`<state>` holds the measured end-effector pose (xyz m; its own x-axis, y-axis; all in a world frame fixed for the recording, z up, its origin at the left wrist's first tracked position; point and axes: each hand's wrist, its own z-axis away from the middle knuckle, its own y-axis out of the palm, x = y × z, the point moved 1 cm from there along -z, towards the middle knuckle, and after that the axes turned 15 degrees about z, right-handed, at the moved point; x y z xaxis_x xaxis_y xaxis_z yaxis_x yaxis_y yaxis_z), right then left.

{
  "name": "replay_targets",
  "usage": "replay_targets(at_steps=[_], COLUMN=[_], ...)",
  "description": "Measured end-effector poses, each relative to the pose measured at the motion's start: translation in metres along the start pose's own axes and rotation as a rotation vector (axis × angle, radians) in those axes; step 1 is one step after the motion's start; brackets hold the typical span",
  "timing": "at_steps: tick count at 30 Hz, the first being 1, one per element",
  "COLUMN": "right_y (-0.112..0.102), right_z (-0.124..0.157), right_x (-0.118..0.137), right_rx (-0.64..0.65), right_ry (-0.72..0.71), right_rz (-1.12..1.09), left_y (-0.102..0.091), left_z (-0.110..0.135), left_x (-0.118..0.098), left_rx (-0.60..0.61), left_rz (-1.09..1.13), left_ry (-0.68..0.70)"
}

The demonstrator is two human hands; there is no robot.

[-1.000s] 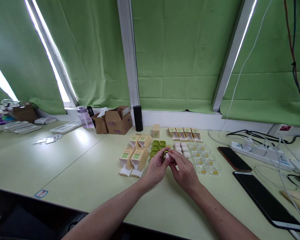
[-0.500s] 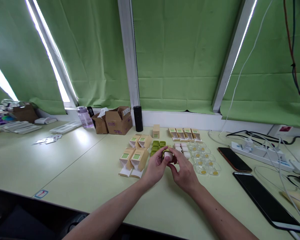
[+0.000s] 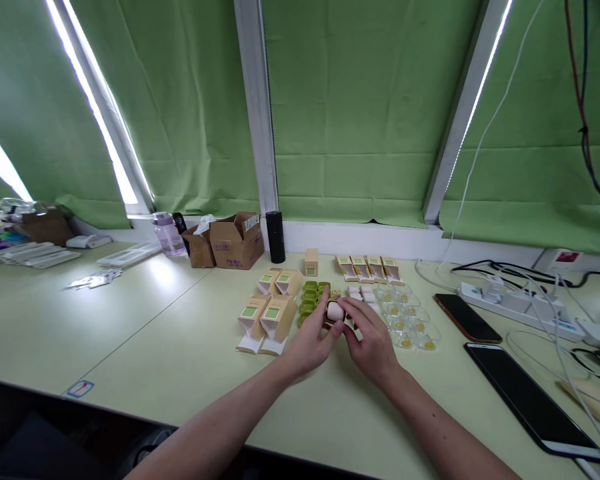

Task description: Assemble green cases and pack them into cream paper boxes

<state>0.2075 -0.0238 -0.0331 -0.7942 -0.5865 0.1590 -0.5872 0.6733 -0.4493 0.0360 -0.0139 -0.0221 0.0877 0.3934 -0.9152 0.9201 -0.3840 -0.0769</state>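
Observation:
Both hands meet over the middle of the table around a small white rounded block (image 3: 335,311), which sits in a dark-edged little holder. My left hand (image 3: 314,338) grips it from the left, with the thumb at its near side and the forefinger stretched along it. From the right, the fingertips of my right hand (image 3: 369,331) press its top and side. Just behind my left hand stand several green square cups (image 3: 309,295), partly hidden. Beyond my right hand lie several pinkish-white blocks (image 3: 363,291). Clear plastic pieces with yellow centres (image 3: 410,319) are to its right.
Open small cardboard boxes (image 3: 278,316) stand left of my hands, with more boxes (image 3: 369,268) at the back. Right are two phones (image 3: 467,318), a power strip (image 3: 520,310) and loose cables. A black cylinder (image 3: 275,237), larger cartons (image 3: 237,241) and a bottle (image 3: 169,235) line the wall.
My left forefinger has straightened and my left thumb has moved off the block's front. More of the white block's face shows. Both hands remain around it in nearly the same place.

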Motion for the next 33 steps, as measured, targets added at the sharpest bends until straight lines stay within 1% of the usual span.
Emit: replay_targets(at_steps=[2, 4, 7, 11, 13, 17, 22, 24, 28, 33], right_y=[0.0, 0.0, 0.0, 0.002, 0.003, 0.002, -0.001, 0.0, 0.002, 0.004], right_z=[0.0, 0.0, -0.003, -0.006, -0.007, -0.011, -0.016, -0.016, -0.016, -0.015], right_x=[-0.001, -0.001, 0.002, 0.004, 0.004, 0.002, 0.001, 0.001, 0.001, 0.0], right_rx=[0.014, 0.045, 0.085, 0.087, 0.086, 0.106, 0.102, 0.104, 0.134, 0.16], right_ry=[0.02, 0.081, 0.222, 0.429, 0.508, 0.632, 0.777, 0.826, 0.875, 0.891], right_rz=[-0.016, -0.073, -0.229, -0.463, -0.566, -0.752, -0.885, -0.911, -0.941, -0.963], left_y=[-0.001, -0.002, -0.003, -0.003, -0.005, -0.01, -0.014, -0.013, -0.011, -0.012], left_z=[0.001, 0.001, 0.002, 0.002, 0.001, -0.001, -0.004, -0.004, -0.005, -0.007], left_x=[-0.002, -0.005, -0.009, -0.012, -0.01, -0.008, -0.012, -0.013, -0.011, -0.007], left_rx=[0.007, 0.003, -0.005, 0.001, 0.005, -0.02, -0.057, -0.065, -0.059, -0.088], left_rz=[-0.07, -0.109, -0.116, -0.101, -0.082, -0.101, -0.294, -0.387, -0.55, -0.575], left_ry=[0.007, 0.018, 0.034, 0.088, 0.122, 0.248, 0.448, 0.493, 0.51, 0.524])
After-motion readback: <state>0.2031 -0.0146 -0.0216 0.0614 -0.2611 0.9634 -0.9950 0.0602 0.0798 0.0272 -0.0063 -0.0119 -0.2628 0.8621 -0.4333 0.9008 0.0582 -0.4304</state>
